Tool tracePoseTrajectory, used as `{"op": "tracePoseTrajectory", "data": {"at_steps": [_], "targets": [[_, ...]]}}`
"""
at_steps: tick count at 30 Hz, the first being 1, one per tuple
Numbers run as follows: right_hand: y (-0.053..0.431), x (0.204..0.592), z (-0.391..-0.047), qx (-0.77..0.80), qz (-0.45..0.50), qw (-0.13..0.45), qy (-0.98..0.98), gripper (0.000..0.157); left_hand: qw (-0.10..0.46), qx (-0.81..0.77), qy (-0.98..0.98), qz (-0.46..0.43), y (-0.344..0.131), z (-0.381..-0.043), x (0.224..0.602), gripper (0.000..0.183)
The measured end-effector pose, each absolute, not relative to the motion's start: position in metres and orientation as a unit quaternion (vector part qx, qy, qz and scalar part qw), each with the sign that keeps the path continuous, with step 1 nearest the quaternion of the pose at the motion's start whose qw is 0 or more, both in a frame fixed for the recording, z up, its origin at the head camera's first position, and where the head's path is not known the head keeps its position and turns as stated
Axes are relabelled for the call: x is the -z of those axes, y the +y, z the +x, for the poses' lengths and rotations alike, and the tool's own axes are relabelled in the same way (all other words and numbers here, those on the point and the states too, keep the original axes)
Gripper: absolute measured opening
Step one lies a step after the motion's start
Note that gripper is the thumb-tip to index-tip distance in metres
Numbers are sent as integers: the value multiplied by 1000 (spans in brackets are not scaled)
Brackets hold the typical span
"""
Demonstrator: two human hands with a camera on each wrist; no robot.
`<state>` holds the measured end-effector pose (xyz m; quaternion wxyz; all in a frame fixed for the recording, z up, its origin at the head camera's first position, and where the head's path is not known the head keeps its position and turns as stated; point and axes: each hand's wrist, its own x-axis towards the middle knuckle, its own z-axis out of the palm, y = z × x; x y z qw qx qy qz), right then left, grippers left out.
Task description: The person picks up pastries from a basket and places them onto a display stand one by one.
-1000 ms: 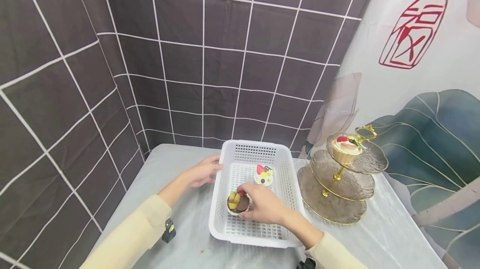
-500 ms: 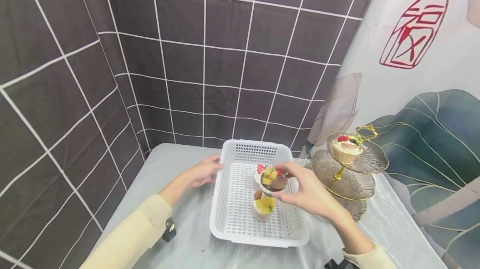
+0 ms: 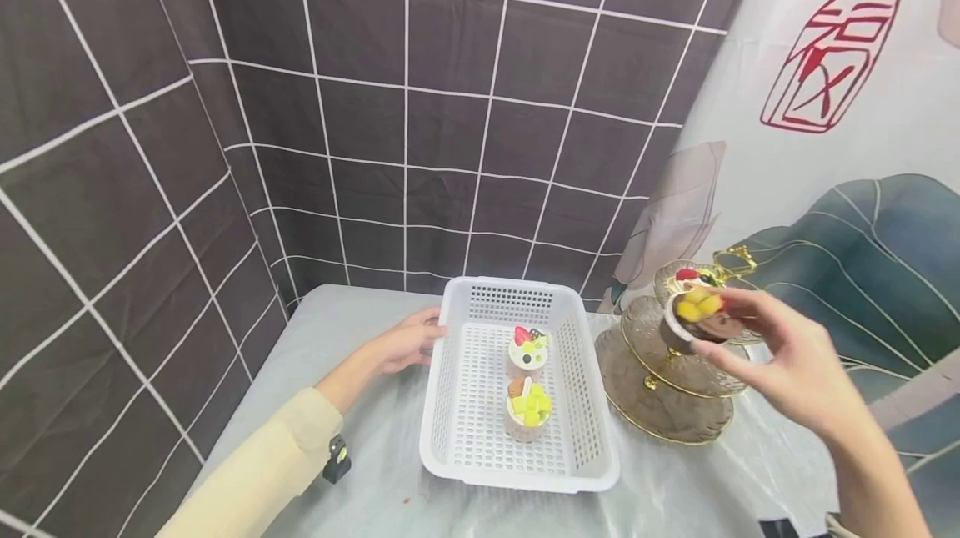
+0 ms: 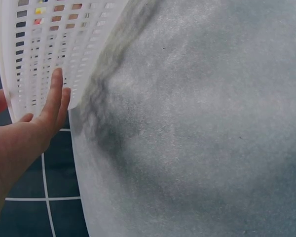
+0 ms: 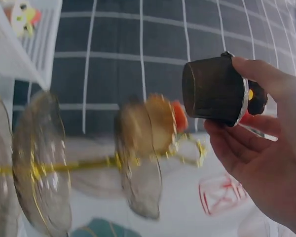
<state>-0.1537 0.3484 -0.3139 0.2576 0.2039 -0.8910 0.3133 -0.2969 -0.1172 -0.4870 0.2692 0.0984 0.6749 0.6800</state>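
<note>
While the R hand [image 3: 798, 364] holds the dark cupcake [image 3: 693, 323] aloft, it all seems to turn on cupcake vs. tiered stand [image 3: 660, 421]: stand's L of & beyond the hand, cupcake in front of its upper part, clear of it in the R wrist view, exact depth hard to call. Cupcake's axis is approx. parallel to the gold post [image 5: 91, 164], toppings up. R hand's the nearer one, no contest. Rel. to it, the cupcake's at the fingertips, L side, thumb & fingers curled round the rim, spread only cup-wide. Next out, creamy cupcake [image 5: 160, 121] on the top plate [image 5: 144, 197], part hidden in head view. Then the white basket [image 3: 517, 481], well L on the bench [image 3: 360, 471], w/ strawberry cup [image 3: 528, 353] behind yellow-cube cup [image 3: 528, 414]. Farthest off, L hand [image 3: 408, 344]: fingers fairly straight, at basket's L rim, no cup in it.
</note>
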Motion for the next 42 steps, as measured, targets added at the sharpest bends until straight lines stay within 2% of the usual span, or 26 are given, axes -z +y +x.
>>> {"op": "tracePoseTrajectory", "data": {"at_steps": [7, 11, 14, 23, 42], "targets": [[403, 309, -158, -328, 97, 292, -893, 67, 267, -676, 678, 109, -120, -294, 482, 60], [424, 321, -164, -297, -1, 269, -916, 68, 272, -673, 678, 116, -119, -292, 477, 60], [430, 329, -169, -284, -36, 247, -926, 73, 276, -671, 678, 117, -119, -291, 476, 60], [421, 342, -185, -236, -36, 224, -945, 74, 270, -671, 683, 105, -119, -293, 485, 59], [418, 339, -186, -209, -4, 211, -955, 76, 272, -676, 676, 109, -119, -292, 482, 57]]}}
